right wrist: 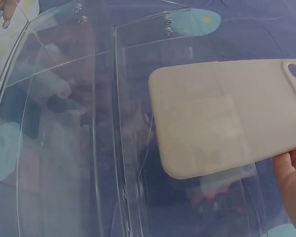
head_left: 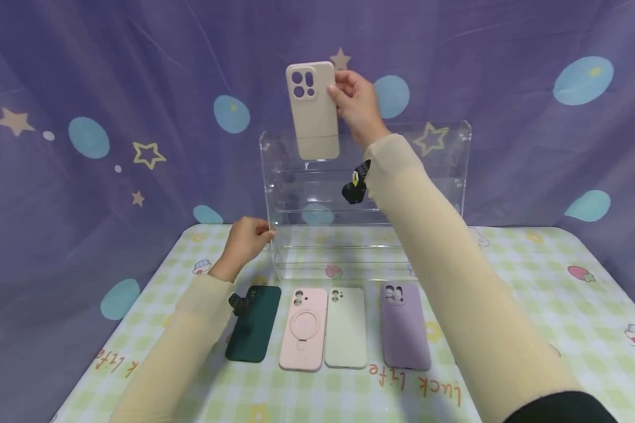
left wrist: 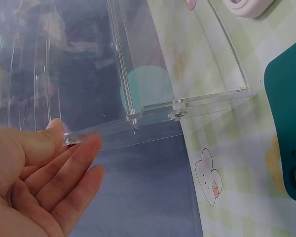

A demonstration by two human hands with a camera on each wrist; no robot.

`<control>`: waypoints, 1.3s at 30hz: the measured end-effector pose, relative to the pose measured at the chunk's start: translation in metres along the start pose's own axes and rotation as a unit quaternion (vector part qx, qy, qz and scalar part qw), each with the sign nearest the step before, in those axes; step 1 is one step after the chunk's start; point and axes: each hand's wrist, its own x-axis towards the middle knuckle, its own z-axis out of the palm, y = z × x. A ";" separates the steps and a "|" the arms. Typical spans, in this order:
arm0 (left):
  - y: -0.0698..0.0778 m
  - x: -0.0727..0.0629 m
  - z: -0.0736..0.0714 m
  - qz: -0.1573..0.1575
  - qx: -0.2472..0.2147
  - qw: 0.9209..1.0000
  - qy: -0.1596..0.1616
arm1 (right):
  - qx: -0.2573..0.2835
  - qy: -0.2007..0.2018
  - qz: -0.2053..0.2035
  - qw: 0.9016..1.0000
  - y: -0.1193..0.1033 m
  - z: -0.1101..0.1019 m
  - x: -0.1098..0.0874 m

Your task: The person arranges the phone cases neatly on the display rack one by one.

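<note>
Pinching the beige case [head_left: 316, 120] along its right edge, my right hand [head_left: 356, 106] has its thumb on the face with the camera cutouts; a hold this near the upper end suits me, since the lower end is free to be guided. Below that grip, the case's lower part shows through the top of the clear stand [head_left: 274, 194]; I cannot tell whether the two touch, so any lowering wants to be slow, near upright, checked from the right wrist view. Lower and well to the left of the grip, my left hand [head_left: 246, 244] pinches the stand's side edge; steady pressure there seems wise, as a knock could shift it. Below both grips lie the dark green case [head_left: 256, 329], pink case [head_left: 303, 348], pale case [head_left: 346, 332] and purple case [head_left: 406, 335]; I would swing wide of them.
</note>
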 end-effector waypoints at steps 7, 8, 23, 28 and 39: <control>0.004 0.001 0.002 0.000 -0.002 1.000 0.001 | -0.015 0.007 0.034 0.999 0.000 0.002 0.001; 0.005 0.001 0.001 -0.001 -0.001 1.000 0.001 | -0.018 0.005 0.040 0.999 0.000 0.003 0.000; 0.003 0.000 -0.002 -0.006 -0.002 1.000 0.005 | -0.257 -0.033 0.062 0.964 -0.004 -0.001 -0.002; 0.002 0.000 -0.001 -0.004 -0.001 1.000 0.006 | -0.350 -0.048 0.065 0.933 -0.004 -0.004 -0.004; 0.007 0.011 0.008 -0.005 -0.013 1.000 -0.006 | -0.278 0.001 0.028 0.960 -0.003 -0.031 -0.009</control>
